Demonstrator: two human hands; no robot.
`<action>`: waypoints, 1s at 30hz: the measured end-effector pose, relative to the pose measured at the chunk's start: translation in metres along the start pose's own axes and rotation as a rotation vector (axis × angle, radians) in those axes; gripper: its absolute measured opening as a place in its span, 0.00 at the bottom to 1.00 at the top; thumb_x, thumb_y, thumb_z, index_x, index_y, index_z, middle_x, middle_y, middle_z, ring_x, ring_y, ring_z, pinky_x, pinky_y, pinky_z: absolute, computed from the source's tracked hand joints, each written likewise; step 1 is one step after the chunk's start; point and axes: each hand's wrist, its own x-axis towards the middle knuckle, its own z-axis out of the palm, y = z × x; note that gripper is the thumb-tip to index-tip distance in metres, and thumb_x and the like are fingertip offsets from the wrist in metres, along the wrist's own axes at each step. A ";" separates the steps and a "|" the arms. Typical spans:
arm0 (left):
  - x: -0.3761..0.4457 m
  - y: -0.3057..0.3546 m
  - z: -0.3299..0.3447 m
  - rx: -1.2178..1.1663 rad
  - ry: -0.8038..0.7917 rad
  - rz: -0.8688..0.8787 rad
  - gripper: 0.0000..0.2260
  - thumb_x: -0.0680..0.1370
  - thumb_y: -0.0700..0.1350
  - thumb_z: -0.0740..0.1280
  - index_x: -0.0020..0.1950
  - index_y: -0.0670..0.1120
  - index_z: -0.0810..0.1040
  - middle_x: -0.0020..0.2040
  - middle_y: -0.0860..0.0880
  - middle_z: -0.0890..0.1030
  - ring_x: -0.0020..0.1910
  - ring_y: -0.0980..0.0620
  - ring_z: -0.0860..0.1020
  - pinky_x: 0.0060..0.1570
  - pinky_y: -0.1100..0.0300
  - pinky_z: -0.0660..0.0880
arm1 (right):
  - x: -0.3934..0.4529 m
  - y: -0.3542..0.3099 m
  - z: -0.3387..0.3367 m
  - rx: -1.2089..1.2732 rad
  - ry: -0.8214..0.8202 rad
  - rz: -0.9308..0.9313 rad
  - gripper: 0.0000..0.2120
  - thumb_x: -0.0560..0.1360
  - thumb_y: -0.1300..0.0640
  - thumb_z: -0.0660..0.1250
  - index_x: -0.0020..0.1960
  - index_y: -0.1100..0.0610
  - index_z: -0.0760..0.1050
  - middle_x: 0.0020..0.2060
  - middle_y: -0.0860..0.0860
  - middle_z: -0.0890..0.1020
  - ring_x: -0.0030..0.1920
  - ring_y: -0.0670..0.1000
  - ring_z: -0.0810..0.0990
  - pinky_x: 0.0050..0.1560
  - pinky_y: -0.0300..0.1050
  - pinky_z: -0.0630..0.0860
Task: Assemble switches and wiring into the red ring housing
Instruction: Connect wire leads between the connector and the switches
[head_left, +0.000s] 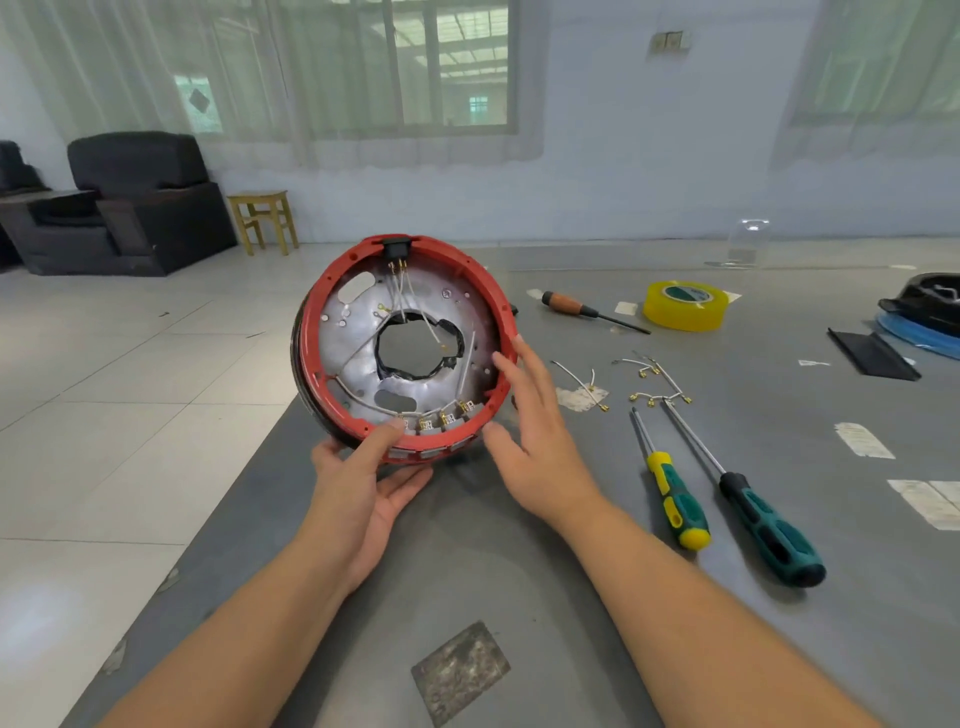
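Observation:
The red ring housing (322, 291) is tilted up off the grey table, its open side facing me. A silver plate with a black-taped centre hole fills it. A black switch (396, 246) sits at its top rim with white wires (410, 301) running down. Several switches (441, 421) with brass terminals line the bottom rim. My left hand (363, 483) grips the lower rim, thumb inside near the switches, fingers underneath. My right hand (530, 431) is open, fingertips touching the ring's right rim. Loose wires with brass terminals (654, 384) lie on the table to the right.
Two green-handled screwdrivers (675, 499) (769, 525) lie right of my right arm. A wooden-handled screwdriver (571, 304), a yellow tape roll (684, 305) and a black and blue part (924, 317) sit further back. The table's left edge (249, 467) drops to tiled floor.

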 end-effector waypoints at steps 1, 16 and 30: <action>0.001 -0.002 0.003 0.007 0.002 0.006 0.24 0.76 0.41 0.77 0.64 0.48 0.66 0.58 0.37 0.83 0.51 0.40 0.88 0.52 0.44 0.85 | 0.001 0.002 -0.002 0.051 0.061 0.056 0.30 0.78 0.58 0.61 0.79 0.47 0.61 0.80 0.40 0.56 0.76 0.36 0.60 0.72 0.37 0.65; 0.009 -0.019 0.018 -0.074 0.015 0.045 0.29 0.78 0.41 0.76 0.72 0.49 0.63 0.62 0.41 0.82 0.51 0.43 0.88 0.54 0.45 0.85 | 0.028 0.048 -0.029 -0.815 -0.054 0.587 0.25 0.81 0.54 0.58 0.76 0.63 0.67 0.77 0.62 0.64 0.79 0.62 0.60 0.80 0.56 0.56; 0.009 -0.018 0.016 -0.120 0.034 0.038 0.21 0.78 0.41 0.75 0.64 0.50 0.66 0.65 0.40 0.81 0.52 0.42 0.88 0.55 0.42 0.84 | 0.016 0.027 -0.025 -0.765 -0.111 0.368 0.14 0.79 0.69 0.60 0.60 0.62 0.80 0.58 0.58 0.79 0.61 0.59 0.75 0.56 0.52 0.76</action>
